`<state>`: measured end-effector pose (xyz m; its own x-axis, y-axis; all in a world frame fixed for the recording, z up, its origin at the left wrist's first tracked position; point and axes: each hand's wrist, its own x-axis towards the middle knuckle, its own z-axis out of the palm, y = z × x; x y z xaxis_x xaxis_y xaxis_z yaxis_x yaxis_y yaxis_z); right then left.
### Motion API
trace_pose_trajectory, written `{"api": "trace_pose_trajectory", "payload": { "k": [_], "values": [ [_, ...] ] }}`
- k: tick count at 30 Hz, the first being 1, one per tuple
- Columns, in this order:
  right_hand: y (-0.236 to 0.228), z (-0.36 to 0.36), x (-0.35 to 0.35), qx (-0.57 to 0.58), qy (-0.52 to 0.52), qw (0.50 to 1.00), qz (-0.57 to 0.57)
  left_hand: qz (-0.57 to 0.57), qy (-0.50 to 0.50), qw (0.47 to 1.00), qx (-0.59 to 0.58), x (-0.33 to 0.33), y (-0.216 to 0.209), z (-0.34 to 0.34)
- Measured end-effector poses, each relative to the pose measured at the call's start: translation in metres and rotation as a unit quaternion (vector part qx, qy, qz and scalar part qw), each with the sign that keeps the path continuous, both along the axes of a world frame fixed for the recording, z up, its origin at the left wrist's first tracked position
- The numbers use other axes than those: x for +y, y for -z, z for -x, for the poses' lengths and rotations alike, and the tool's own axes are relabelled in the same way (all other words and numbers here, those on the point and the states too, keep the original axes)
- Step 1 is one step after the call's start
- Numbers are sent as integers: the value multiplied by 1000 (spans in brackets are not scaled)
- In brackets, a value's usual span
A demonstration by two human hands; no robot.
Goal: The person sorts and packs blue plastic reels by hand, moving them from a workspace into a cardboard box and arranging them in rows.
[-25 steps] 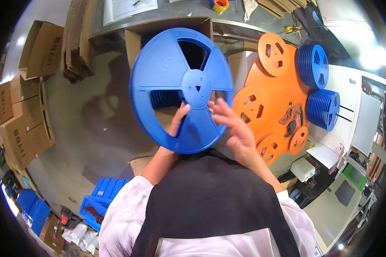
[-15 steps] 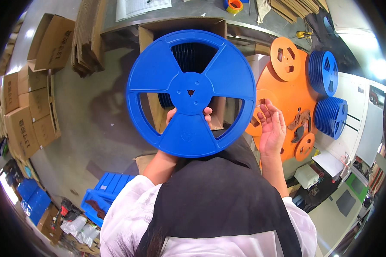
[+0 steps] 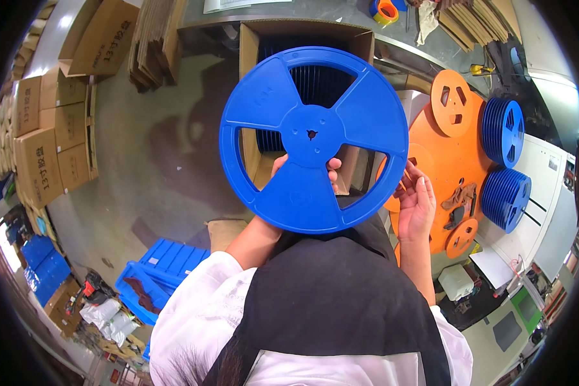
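Note:
A large blue plastic reel with three openings and a small centre hole faces me in front of my apron. My left hand grips it from behind; fingers show through the openings on both sides of the hub, and the palm is hidden. At the reel's right rim is my right hand, open, fingers a little bent, with the fingertips at the edge; whether they touch it I cannot tell. Behind the reel stands an open cardboard box, in which several dark blue reels are packed on edge.
To the right, an orange round table bears orange discs. Beside it are two stacks of blue reels. Cartons stand at left, flattened cardboard leans farther back, and blue bins sit lower left. A metal bench runs behind.
The view has shifted, so the surroundings sit farther right. The reel has turned slightly clockwise in my left hand. My right hand has come closer to the reel's rim.

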<state>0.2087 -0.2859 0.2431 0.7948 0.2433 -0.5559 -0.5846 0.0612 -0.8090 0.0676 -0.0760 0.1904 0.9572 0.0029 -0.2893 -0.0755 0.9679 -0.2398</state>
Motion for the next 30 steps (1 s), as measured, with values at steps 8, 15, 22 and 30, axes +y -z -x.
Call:
{"api": "trace_pose_trajectory", "payload": {
  "k": [8, 15, 22, 30],
  "values": [
    [9, 2, -2, 28, 36, 999, 10, -81, -36, 994, 61, 13, 40, 8],
    [29, 5, -18, 57, 34, 998, 17, -312, 23, 882, 352, 75, 141, 8],
    [39, 12, -23, 76, 40, 995, 47, -397, 2, 818, 417, 132, 219, -21],
    [56, 19, -28, 104, 41, 992, 59, -352, 92, 833, 418, 155, 267, -28]
  ]
}}
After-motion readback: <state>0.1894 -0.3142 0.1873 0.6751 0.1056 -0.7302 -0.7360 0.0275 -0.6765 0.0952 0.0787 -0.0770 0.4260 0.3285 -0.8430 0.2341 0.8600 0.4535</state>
